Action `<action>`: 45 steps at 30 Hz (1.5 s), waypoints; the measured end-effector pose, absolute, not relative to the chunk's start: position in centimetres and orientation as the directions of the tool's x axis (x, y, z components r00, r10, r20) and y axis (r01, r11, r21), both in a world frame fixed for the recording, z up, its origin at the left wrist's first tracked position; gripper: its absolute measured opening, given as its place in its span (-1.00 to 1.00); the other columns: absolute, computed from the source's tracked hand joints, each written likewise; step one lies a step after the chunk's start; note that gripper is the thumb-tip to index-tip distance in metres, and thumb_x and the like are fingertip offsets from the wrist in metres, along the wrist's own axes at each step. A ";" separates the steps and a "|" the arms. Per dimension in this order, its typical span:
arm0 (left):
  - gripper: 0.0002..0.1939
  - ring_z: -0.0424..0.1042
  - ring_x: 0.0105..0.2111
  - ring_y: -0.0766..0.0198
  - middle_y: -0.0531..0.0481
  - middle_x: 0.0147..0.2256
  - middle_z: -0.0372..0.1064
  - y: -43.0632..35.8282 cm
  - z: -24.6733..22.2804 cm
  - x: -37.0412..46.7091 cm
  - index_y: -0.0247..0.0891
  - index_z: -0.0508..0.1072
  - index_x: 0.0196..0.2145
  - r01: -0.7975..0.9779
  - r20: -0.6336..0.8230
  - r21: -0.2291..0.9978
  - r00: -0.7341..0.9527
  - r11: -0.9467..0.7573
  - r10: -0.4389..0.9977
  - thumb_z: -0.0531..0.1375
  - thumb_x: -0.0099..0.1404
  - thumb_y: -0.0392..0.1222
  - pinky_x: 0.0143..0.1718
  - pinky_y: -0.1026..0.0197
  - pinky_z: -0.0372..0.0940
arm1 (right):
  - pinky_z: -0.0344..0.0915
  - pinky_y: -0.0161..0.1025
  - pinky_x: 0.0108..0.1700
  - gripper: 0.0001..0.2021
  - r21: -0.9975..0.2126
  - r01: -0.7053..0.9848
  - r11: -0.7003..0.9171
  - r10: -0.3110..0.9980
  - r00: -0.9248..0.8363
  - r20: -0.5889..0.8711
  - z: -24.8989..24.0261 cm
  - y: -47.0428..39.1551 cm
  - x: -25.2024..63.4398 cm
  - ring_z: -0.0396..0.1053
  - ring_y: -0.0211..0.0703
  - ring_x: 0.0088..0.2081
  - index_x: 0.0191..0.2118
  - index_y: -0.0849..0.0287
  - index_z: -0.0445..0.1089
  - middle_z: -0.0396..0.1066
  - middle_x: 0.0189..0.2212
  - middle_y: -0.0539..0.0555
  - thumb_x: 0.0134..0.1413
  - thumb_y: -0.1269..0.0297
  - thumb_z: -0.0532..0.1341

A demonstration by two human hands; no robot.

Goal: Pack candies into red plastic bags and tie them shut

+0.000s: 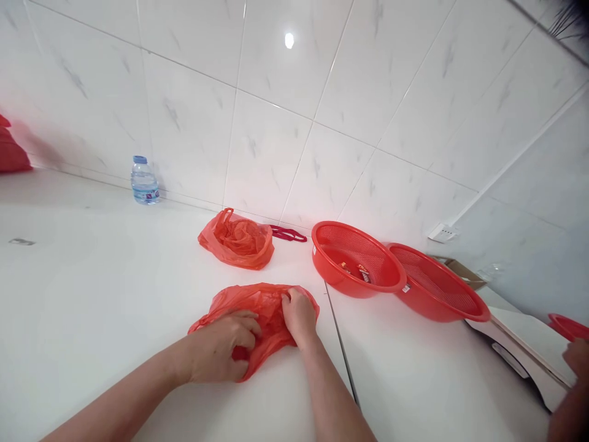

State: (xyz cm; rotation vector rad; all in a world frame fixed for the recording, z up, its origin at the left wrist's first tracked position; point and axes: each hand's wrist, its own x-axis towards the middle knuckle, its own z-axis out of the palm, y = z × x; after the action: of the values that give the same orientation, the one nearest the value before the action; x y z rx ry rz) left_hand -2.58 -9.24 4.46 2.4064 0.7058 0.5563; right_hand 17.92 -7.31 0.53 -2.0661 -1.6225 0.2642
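Crumpled thin red plastic bag (pixel 269 310) lying sideways on the white tabletop (pixel 92 294)

From my end I see the bag straight ahead of the forearms, its long axis running roughly left to right, so each bare hand meets its own end. The left hand (pixel 218 347) rests on the near left portion, thumb and fingers bent and apart, with red film between them; I cannot tell whether any of it is clamped. The right hand (pixel 299 316) lies on the right portion, fingers curled down onto the film, and I cannot tell whether they pinch it.

Just beyond, toward the pale tiled wall (pixel 184 73), I have a bunched, translucent orange-red plastic bag (pixel 242 245) with a dark red strap (pixel 289 234) beside it. My right hand is the nearer one to a round red plastic basket (pixel 331 273), which holds a few small wrapped pieces (pixel 363 272). Well off to the left stands a clear plastic bottle with a blue cap (pixel 145 184). At the right edge I see another person's hand (pixel 577 357).
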 end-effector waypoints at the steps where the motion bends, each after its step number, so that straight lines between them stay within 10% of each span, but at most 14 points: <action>1: -0.81 0.40 -0.28 0.26 0.12 -0.34 0.45 -9.1 4.5 -2.7 -0.14 0.44 -0.61 0.350 0.220 0.623 0.780 -0.700 0.586 0.12 -0.05 -0.40 -0.27 0.30 0.33 | 0.14 -0.24 -0.36 -0.78 -0.508 0.846 -0.165 0.950 0.274 0.148 0.7 -7.4 18.1 0.33 -0.15 -0.37 -0.40 0.10 0.33 0.43 -0.40 0.05 0.15 0.22 0.00; 6: -0.72 0.33 -0.04 0.11 -0.05 -0.02 0.34 -8.1 4.3 -3.6 -0.13 0.46 -0.15 0.418 0.433 0.443 0.675 -0.793 0.598 0.06 0.21 -0.25 -0.08 0.15 0.30 | 0.14 -0.27 -0.39 -0.72 -0.536 0.840 -0.077 0.921 0.266 0.284 2.0 -8.4 17.9 0.28 -0.20 -0.46 -0.46 0.09 0.28 0.39 -0.50 -0.01 0.12 0.03 0.05; 14: -0.73 0.30 0.01 0.05 -0.11 0.03 0.28 -6.8 3.4 -4.5 -0.08 0.39 -0.07 0.648 0.770 0.220 0.344 -0.729 0.537 0.04 0.29 -0.21 -0.05 0.01 0.27 | 0.24 -0.27 -0.31 -0.68 -0.703 0.708 0.059 0.934 0.210 0.290 2.5 -9.3 17.3 0.34 -0.20 -0.39 -0.21 0.08 0.37 0.43 -0.40 0.01 0.14 -0.01 0.04; 20: -0.64 0.34 -0.11 -0.01 -0.09 -0.03 0.36 -4.8 2.9 -5.8 -0.12 0.40 -0.05 0.802 0.558 0.321 0.269 -0.503 0.785 -0.06 0.33 -0.04 -0.31 0.07 0.30 | 0.26 -0.29 -0.33 -0.71 -0.854 0.504 0.127 0.988 0.017 0.157 1.5 -8.9 18.2 0.37 -0.23 -0.39 -0.31 0.16 0.46 0.44 -0.37 0.02 0.09 0.07 0.11; 25: -0.64 0.27 -0.03 -0.11 -0.10 -0.02 0.36 -3.5 2.2 -6.9 -0.13 0.50 -0.23 0.836 0.571 0.396 0.098 -0.378 0.815 -0.04 0.29 0.01 -0.10 -0.08 0.19 | 0.26 -0.31 -0.45 -0.60 -0.980 0.190 0.067 0.996 -0.078 0.053 1.5 -8.9 18.7 0.38 -0.27 -0.50 -0.12 0.17 0.42 0.47 -0.33 0.07 0.03 -0.01 0.16; 30: -0.66 0.42 -0.36 0.13 -0.04 -0.31 0.45 -3.3 1.3 -6.8 -0.13 0.45 -0.35 0.544 0.191 0.826 -0.025 -0.147 0.981 -0.01 0.22 0.09 -0.42 0.20 0.25 | 0.21 -0.38 -0.56 -0.65 -0.960 -0.278 0.022 0.992 0.125 -0.014 0.2 -7.8 20.2 0.35 -0.30 -0.52 -0.26 0.18 0.39 0.43 -0.44 0.03 -0.05 -0.02 0.23; 34: -0.71 0.37 -0.51 0.21 0.01 -0.48 0.41 -3.3 0.8 -6.3 -0.16 0.40 -0.48 0.349 0.090 0.935 -0.074 -0.059 0.993 0.06 0.14 0.09 -0.56 0.26 0.17 | 0.31 -0.33 -0.48 -0.72 -0.922 -0.387 0.018 0.954 0.283 -0.100 -0.5 -7.3 21.5 0.38 -0.26 -0.45 -0.23 0.11 0.36 0.41 -0.42 0.02 -0.04 0.08 0.23; 38: -0.71 0.34 -0.52 0.24 0.03 -0.51 0.38 -3.1 0.5 -6.2 -0.18 0.38 -0.49 0.280 0.121 0.957 -0.136 -0.079 0.983 0.09 0.12 0.10 -0.55 0.27 0.14 | 0.37 -0.25 -0.41 -0.76 -0.960 -0.247 0.132 0.893 0.450 0.007 1.8 -8.2 22.5 0.40 -0.19 -0.40 -0.28 0.09 0.34 0.42 -0.42 0.06 -0.07 0.08 0.22; 41: -0.68 0.30 -0.58 0.29 0.04 -0.52 0.38 -2.9 0.3 -6.3 -0.18 0.39 -0.39 0.156 0.077 0.986 -0.130 -0.056 0.989 0.11 0.11 0.13 -0.59 0.29 0.12 | 0.37 -0.17 -0.30 -0.71 -0.967 0.155 0.202 0.778 0.574 0.255 5.7 -9.3 23.3 0.41 -0.08 -0.30 -0.23 0.10 0.35 0.44 -0.32 0.11 -0.06 0.05 0.21; 45: -0.63 0.24 -0.62 0.38 0.02 -0.47 0.44 -2.5 0.1 -6.3 -0.21 0.37 -0.27 -0.086 0.023 0.996 -0.073 -0.029 0.997 0.18 0.09 0.13 -0.57 0.31 0.13 | 0.19 -0.06 0.04 -0.61 -0.597 0.800 0.059 0.653 0.421 0.629 9.9 -9.7 25.6 0.24 0.02 0.05 -0.04 0.13 0.35 0.31 0.02 0.17 0.05 0.08 0.09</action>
State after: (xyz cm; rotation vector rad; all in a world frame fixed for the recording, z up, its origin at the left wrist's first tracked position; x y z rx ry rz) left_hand -6.34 -2.48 0.07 1.1283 1.1839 1.3217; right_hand 25.63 -9.66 9.91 -1.6528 -1.2913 -0.1798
